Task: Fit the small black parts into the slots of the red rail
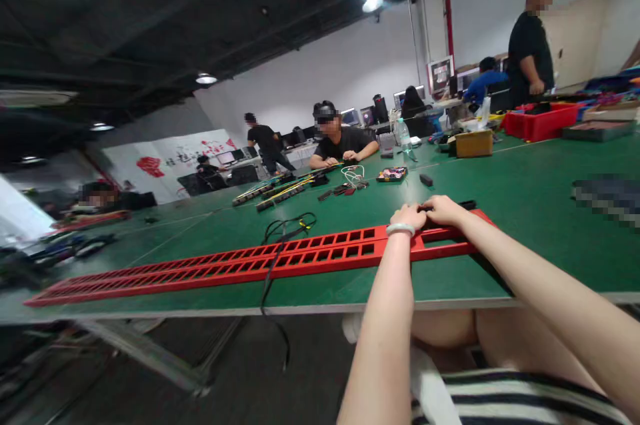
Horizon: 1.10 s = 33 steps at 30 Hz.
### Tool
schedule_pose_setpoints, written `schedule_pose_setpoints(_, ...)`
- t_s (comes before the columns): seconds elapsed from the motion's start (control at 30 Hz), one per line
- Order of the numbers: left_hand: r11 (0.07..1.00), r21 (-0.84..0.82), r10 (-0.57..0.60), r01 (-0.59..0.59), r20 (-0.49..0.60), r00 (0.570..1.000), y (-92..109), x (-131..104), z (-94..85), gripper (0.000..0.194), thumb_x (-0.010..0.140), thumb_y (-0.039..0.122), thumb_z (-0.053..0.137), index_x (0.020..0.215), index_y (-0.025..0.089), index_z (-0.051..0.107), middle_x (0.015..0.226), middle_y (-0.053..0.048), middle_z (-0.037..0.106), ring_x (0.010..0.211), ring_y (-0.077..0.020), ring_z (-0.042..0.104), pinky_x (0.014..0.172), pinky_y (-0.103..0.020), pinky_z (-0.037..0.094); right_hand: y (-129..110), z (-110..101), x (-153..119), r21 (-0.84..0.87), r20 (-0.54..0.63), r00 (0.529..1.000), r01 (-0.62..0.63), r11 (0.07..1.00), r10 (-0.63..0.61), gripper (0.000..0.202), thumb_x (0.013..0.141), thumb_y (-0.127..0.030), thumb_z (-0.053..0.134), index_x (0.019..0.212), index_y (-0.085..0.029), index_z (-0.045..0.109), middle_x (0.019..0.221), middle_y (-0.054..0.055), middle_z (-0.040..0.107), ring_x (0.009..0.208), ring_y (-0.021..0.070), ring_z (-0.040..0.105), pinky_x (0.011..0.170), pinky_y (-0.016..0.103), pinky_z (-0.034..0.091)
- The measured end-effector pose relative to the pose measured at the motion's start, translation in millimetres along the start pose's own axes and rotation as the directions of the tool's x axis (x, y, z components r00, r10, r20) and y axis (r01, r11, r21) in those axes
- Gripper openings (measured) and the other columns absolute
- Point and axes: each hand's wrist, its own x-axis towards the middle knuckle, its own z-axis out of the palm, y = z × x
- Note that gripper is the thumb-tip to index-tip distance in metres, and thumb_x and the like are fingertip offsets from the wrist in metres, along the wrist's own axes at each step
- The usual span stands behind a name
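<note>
A long red slotted frame [260, 265] lies along the front of the green table, with two rows of square openings and larger openings at its right end. Over that right end my left hand [409, 216], with a pale bracelet at the wrist, and my right hand [444, 209] meet, fingers closed. Between and beneath them shows a small dark part [434, 223], partly covered; its kind cannot be made out. Another black piece [468, 205] sits just right of my right hand. A thin black cable [270, 278] crosses the frame and hangs off the table edge.
Across the green table [330, 295] a person [345, 138] works with both hands among strips with yellow wires [295, 188]. Nearby are a small tray [393, 174], a black block [426, 180] and a water bottle [404, 138]. A red bin [543, 123] stands far right.
</note>
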Motion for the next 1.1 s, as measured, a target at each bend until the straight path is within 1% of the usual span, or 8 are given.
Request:
schedule_pose_setpoints(0.13, 1.0, -0.007, -0.015, 0.015, 0.004, 1.0, 1, -3, -1.3, 0.046, 0.078, 0.045, 0.027, 0.118, 0.033, 0.043, 0.119, -0.007, 0.046, 0.102, -0.0256, 0.049, 0.086, -0.038, 0.038, 0, -2, 0, -0.001, 0.004, 1.0, -0.016, 1.0, 0.016, 0.035, 0.07, -0.019, 0.043, 0.097, -0.015, 0.065, 0.096, 0.01, 0.065, 0.087, 0.0205, 0.058, 0.075, 0.024, 0.04)
schedule_pose_setpoints(0.3, 0.998, -0.042, -0.045, 0.045, -0.007, 0.999, 2, -5, -0.7, 0.047, 0.075, 0.05, 0.031, 0.117, 0.035, 0.045, 0.119, -0.006, 0.046, 0.101, -0.0274, 0.049, 0.085, -0.04, 0.036, 1, -4, -2, 0.013, -0.04, 0.999, -0.033, 0.999, 0.033, 0.034, 0.069, -0.018, 0.044, 0.096, -0.017, 0.066, 0.093, 0.007, 0.066, 0.086, 0.0191, 0.057, 0.076, 0.023, 0.04)
schedule_pose_setpoints(0.43, 0.994, -0.081, -0.079, 0.075, -0.046, 0.996, 4, -3, 1.6, 0.05, 0.07, 0.059, 0.034, 0.11, 0.034, 0.051, 0.115, -0.009, 0.048, 0.098, -0.031, 0.05, 0.082, -0.043, 0.037, 5, -4, -1, 0.039, -0.132, 0.986, -0.096, 0.995, 0.101, 0.031, 0.068, -0.02, 0.046, 0.091, -0.017, 0.067, 0.088, 0.006, 0.066, 0.084, 0.0184, 0.057, 0.077, 0.023, 0.04)
schedule_pose_setpoints(0.53, 0.989, -0.105, -0.11, 0.103, -0.07, 0.991, 10, -1, 2.0, 0.053, 0.067, 0.062, 0.036, 0.106, 0.031, 0.054, 0.113, -0.011, 0.049, 0.098, -0.0327, 0.05, 0.082, -0.044, 0.036, 10, -4, -1, 0.109, -0.224, 0.954, -0.18, 0.978, 0.2, 0.031, 0.069, -0.023, 0.046, 0.091, -0.017, 0.067, 0.091, 0.006, 0.064, 0.08, 0.0166, 0.057, 0.077, 0.023, 0.041)
schedule_pose_setpoints(0.63, 0.985, -0.097, -0.147, 0.141, -0.061, 0.987, 15, 3, -0.9, 0.055, 0.064, 0.061, 0.042, 0.105, 0.028, 0.055, 0.113, -0.013, 0.048, 0.1, -0.0345, 0.048, 0.083, -0.045, 0.034, 13, -4, -2, 0.179, -0.292, 0.916, -0.232, 0.956, 0.277, 0.032, 0.069, -0.023, 0.045, 0.091, -0.016, 0.067, 0.094, 0.007, 0.063, 0.079, 0.0157, 0.057, 0.079, 0.023, 0.041)
schedule_pose_setpoints(0.73, 0.984, -0.069, -0.165, 0.163, -0.027, 0.986, 20, 4, -5.6, 0.054, 0.061, 0.06, 0.046, 0.104, 0.028, 0.055, 0.115, -0.013, 0.047, 0.102, -0.0356, 0.046, 0.084, -0.046, 0.033, 14, -5, -3, 0.223, -0.321, 0.894, -0.251, 0.942, 0.314, 0.032, 0.068, -0.024, 0.045, 0.09, -0.016, 0.067, 0.093, 0.007, 0.063, 0.078, 0.0159, 0.058, 0.079, 0.024, 0.041)
schedule_pose_setpoints(0.9, 0.985, -0.029, -0.168, 0.168, -0.002, 0.986, 20, 3, -10.4, 0.055, 0.062, 0.059, 0.045, 0.107, 0.029, 0.052, 0.119, -0.012, 0.044, 0.105, -0.0349, 0.043, 0.082, -0.045, 0.034, 13, -6, -4, 0.244, -0.335, 0.888, -0.242, 0.939, 0.316, 0.032, 0.068, -0.025, 0.045, 0.089, -0.016, 0.067, 0.093, 0.007, 0.063, 0.079, 0.0164, 0.058, 0.078, 0.024, 0.041)
schedule_pose_setpoints(1.1, 0.989, -0.005, -0.15, 0.15, -0.05, 0.987, 12, 4, -6.5, 0.05, 0.063, 0.052, 0.048, 0.106, 0.026, 0.052, 0.113, -0.013, 0.05, 0.102, -0.033, 0.046, 0.079, -0.041, 0.037, 12, -8, -6, 0.242, -0.34, 0.878, -0.266, 0.933, 0.338, 0.033, 0.068, -0.026, 0.045, 0.089, -0.016, 0.068, 0.091, 0.008, 0.064, 0.078, 0.0171, 0.057, 0.077, 0.025, 0.041)
